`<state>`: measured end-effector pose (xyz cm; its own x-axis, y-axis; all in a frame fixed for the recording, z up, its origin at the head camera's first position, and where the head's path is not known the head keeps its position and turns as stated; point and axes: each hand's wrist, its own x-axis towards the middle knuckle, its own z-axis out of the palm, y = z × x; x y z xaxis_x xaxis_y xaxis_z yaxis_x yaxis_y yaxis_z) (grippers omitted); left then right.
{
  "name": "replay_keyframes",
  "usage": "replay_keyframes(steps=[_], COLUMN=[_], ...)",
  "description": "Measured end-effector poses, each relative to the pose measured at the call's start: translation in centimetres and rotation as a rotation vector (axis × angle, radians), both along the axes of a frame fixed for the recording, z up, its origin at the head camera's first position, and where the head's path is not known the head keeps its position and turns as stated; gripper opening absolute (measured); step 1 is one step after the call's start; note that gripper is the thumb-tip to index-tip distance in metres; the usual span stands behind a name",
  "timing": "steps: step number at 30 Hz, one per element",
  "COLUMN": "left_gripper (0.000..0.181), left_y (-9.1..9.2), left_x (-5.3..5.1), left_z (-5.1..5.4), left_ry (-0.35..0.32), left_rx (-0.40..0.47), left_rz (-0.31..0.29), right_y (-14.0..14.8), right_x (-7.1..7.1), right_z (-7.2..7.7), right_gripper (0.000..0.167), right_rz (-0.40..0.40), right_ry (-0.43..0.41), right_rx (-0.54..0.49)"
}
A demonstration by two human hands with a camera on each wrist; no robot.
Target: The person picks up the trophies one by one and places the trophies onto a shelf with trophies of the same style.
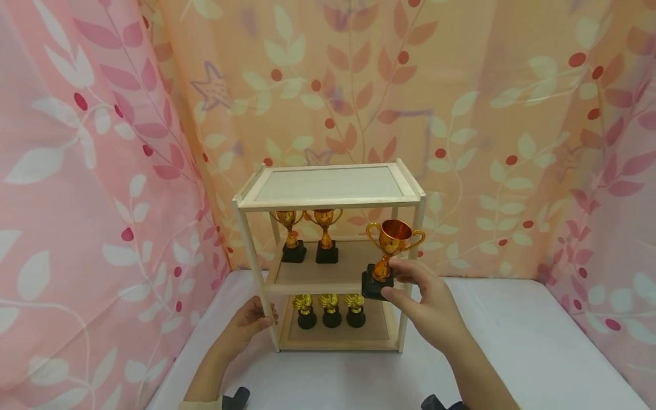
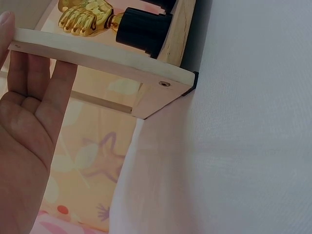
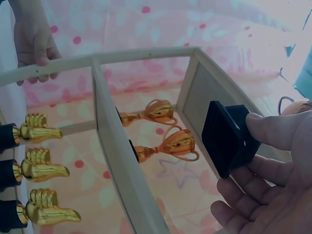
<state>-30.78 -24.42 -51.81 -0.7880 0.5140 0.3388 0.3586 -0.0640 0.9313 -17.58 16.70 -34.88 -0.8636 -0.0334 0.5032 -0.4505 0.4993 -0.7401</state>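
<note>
My right hand (image 1: 433,307) pinches a gold trophy cup (image 1: 393,242) low down by its square black base (image 3: 226,139). The cup is held slightly tilted, in front of the right side of a pale wooden three-tier shelf (image 1: 328,204). With thumb and fingers on either side, my left hand (image 1: 241,330) grips the shelf's front left post (image 2: 97,53). Two matching trophy cups, a left one (image 1: 290,233) and a right one (image 1: 326,234), stand upright on the middle tier; the top board hides their rims. Three gold thumbs-up trophies (image 3: 46,168) with round black bases line the bottom tier.
The shelf stands on a white-covered table (image 1: 502,330). Behind it hangs an orange floral curtain (image 1: 461,114), with a pink floral curtain (image 1: 77,228) at the left side. The top tier has a grey panel (image 1: 330,182). Posts and tier edges border the openings.
</note>
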Motion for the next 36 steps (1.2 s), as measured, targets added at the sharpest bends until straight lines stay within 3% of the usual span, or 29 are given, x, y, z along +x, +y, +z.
replay_keyframes(steps=[7,14,25,36], left_gripper=[0.021,0.021,0.022,0.022], left_y=[-0.1,-0.1,0.0,-0.1], left_x=[-0.1,-0.1,0.0,-0.1], left_z=[-0.1,-0.2,0.3,-0.1], left_ry=[-0.001,-0.003,0.0,-0.007], left_rx=[0.008,0.0,-0.02,-0.014], left_rz=[-0.011,-0.006,0.021,0.012], right_y=[-1.6,-2.8,-3.9,-4.3], right_x=[-1.8,-3.3,-5.6,-7.8], right_z=[0.0,0.0,0.7,0.3], right_gripper=[0.054,0.052,0.05,0.054], right_rz=[0.02,0.021,-0.048,-0.121], right_ry=[-0.073,-0.071,-0.152,-0.169], right_rx=[-0.03,-0.044,-0.084,-0.07])
